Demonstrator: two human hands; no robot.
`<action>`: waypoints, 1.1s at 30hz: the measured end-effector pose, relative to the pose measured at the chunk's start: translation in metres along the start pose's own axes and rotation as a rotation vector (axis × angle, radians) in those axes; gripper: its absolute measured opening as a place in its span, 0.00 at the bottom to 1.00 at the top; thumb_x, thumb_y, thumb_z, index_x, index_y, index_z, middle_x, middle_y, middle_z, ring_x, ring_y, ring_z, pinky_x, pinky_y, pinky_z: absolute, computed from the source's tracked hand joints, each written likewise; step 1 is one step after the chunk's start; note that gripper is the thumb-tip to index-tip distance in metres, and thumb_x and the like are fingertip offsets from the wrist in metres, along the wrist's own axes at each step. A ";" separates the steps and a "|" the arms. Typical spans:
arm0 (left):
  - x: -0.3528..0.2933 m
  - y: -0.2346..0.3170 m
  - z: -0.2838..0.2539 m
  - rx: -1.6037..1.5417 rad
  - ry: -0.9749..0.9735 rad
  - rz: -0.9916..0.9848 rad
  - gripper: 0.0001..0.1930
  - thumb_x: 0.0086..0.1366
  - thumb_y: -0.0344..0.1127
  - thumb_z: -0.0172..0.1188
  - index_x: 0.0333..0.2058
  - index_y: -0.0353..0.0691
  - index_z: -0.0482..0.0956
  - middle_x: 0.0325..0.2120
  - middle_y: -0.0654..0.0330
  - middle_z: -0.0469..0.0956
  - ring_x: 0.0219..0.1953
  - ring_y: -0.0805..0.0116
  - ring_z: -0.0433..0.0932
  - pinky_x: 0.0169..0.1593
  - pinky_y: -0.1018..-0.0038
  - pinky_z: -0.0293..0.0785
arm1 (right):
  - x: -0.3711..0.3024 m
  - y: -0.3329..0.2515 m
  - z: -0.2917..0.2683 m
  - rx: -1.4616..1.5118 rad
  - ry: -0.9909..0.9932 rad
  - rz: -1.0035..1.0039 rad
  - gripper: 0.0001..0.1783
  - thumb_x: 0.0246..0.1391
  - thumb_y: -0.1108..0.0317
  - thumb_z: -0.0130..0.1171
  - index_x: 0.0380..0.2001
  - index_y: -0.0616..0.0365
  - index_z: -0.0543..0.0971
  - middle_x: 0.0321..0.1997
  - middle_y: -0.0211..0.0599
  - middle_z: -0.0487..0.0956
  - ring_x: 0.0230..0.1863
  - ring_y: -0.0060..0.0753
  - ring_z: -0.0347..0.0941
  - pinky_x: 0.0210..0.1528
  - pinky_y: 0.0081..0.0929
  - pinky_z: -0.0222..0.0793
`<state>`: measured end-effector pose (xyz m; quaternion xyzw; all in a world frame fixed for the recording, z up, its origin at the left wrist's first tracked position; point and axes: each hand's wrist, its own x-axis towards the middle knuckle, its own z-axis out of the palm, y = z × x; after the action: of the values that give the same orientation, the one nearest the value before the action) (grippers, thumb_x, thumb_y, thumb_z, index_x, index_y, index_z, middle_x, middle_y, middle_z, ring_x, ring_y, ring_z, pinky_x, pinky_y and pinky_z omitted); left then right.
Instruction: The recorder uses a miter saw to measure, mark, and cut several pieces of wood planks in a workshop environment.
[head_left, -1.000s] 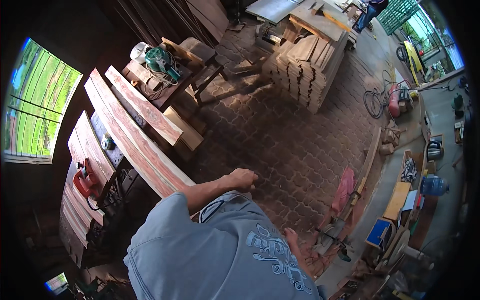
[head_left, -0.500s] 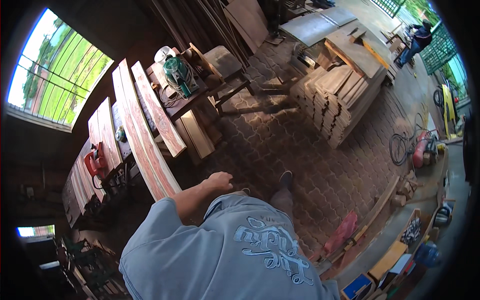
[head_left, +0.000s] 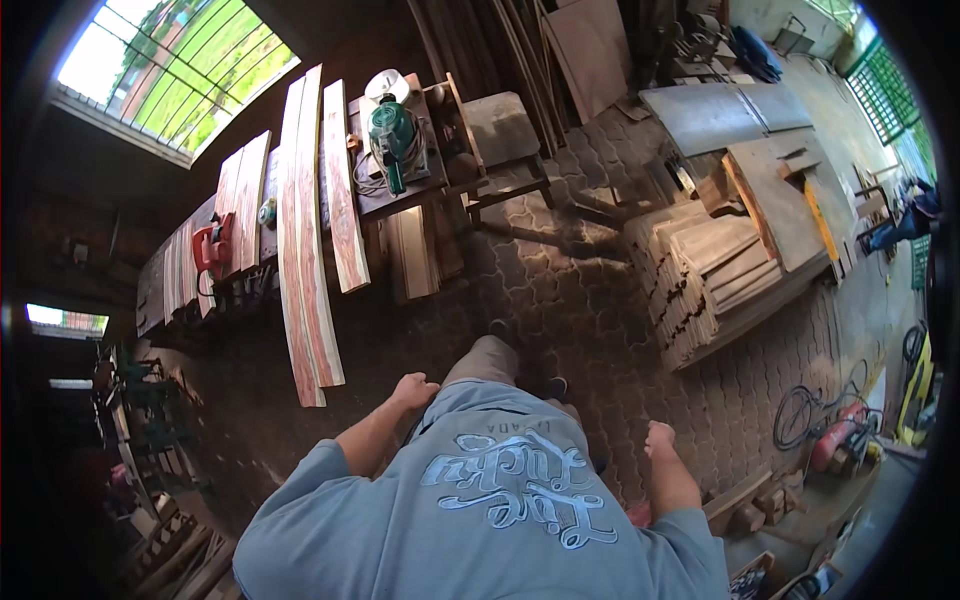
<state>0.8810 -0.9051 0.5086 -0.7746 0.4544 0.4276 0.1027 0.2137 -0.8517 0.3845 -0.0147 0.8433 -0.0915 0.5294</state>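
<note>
Both my hands swing at my sides as I walk. My left hand [head_left: 414, 390] hangs by my hip with the fingers curled in and nothing showing in it. Out to the right, my right hand [head_left: 658, 438] is loosely closed, also with nothing visible in it. Closest to my left hand are long red-and-cream boards [head_left: 298, 250], whose near ends jut past the workbench; the hand is apart from them. A shorter board [head_left: 343, 190] lies to their right. Beyond it, a green power tool [head_left: 392, 140] with a coiled cord rests on a small table.
A red power tool [head_left: 211, 246] sits on boards at the bench's left part. To the right stands a big stack of planks [head_left: 690, 290] topped by a panel [head_left: 790, 200]. Hoses and a red machine [head_left: 838, 437] lie at far right. A person in blue [head_left: 905, 220] is at the right edge.
My view has turned right, and my body has stepped forward with the other foot ahead. My right hand has come into view. The left arm has lowered toward my hip.
</note>
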 end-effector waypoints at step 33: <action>0.025 0.036 0.051 -0.708 0.083 -0.904 0.32 0.55 0.57 0.67 0.43 0.29 0.86 0.48 0.36 0.83 0.53 0.43 0.83 0.56 0.57 0.78 | -0.079 -0.550 0.329 -1.149 -0.280 -0.597 0.16 0.60 0.53 0.63 0.34 0.56 0.85 0.27 0.36 0.81 0.21 0.37 0.73 0.24 0.37 0.72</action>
<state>0.8292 -0.9130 0.4666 -0.8953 -0.0888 0.4364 -0.0082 0.5035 -1.4283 0.4093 -0.5396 0.6407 0.2329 0.4940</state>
